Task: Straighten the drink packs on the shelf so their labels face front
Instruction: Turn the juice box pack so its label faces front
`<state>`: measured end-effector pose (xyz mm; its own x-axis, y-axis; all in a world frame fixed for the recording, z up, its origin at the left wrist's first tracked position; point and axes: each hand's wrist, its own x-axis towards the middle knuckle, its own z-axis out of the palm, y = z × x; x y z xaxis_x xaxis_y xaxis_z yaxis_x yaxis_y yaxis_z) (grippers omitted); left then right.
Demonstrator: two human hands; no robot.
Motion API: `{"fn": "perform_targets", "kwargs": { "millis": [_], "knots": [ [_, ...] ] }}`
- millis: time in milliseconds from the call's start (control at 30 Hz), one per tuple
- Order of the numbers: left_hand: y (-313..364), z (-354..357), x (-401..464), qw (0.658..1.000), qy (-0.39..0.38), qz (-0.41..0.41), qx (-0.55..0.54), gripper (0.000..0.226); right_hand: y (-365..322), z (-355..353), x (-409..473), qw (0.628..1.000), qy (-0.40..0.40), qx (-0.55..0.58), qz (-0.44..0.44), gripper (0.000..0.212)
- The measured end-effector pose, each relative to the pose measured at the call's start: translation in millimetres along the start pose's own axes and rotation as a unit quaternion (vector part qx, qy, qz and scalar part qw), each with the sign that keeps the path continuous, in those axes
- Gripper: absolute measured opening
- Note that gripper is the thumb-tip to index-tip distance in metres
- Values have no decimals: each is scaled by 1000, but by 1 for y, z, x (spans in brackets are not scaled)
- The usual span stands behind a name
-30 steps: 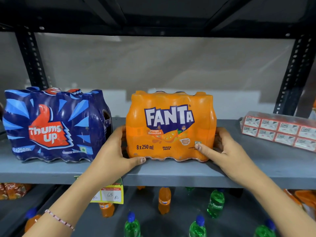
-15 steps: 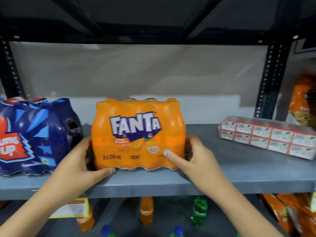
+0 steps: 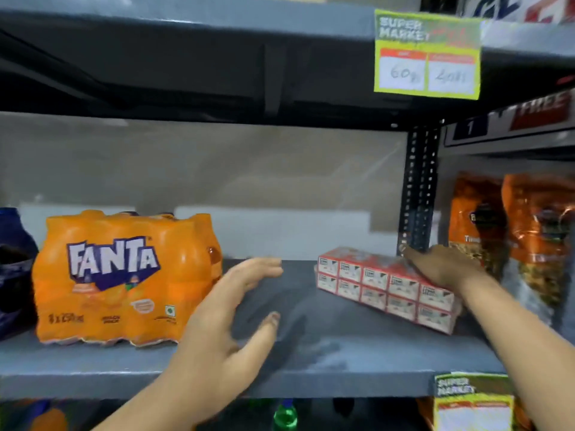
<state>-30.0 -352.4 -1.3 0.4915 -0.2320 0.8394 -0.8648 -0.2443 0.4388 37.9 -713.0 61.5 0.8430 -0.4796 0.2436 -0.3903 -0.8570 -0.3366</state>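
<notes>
Both hands have let go of the orange FANTA pack (image 3: 124, 278), which now sits on the shelf (image 3: 311, 362) with its name facing front, so the left hand (image 3: 230, 318) hangs open and empty, while the right hand (image 3: 445, 265) lies on the tilted red box pack (image 3: 385, 287).

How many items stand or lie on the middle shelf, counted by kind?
Orange Fanta pack: 1
Dark blue drink pack, partly cut off at the left edge: 1
Red-and-white pack of small boxes: 1
Orange snack bags, beyond the upright: 2
Total: 5
</notes>
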Motion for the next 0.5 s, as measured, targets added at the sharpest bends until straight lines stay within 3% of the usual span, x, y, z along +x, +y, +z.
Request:
{"fn": "perform_targets", "kwargs": {
  "millis": [133,233,333,433,500],
  "knots": [
    [-20,34,35,989,-89,-110,49,48,0,5,-3,996,18,55,-68,59],
    [-36,59,62,954,-66,-290,-46,34,-6,-1,-18,994,55,25,-89,56],
    [-51,76,84,899,-6,-407,-161,26,-15,2,-43,966,207,-64,-142,55],
    [-57,82,92,881,-8,-432,-194,28,-17,17,-63,902,362,-89,-220,47],
    [-56,84,95,879,-28,-428,-209,14,-17,24,-70,883,392,-98,-239,48]
  ]
}}
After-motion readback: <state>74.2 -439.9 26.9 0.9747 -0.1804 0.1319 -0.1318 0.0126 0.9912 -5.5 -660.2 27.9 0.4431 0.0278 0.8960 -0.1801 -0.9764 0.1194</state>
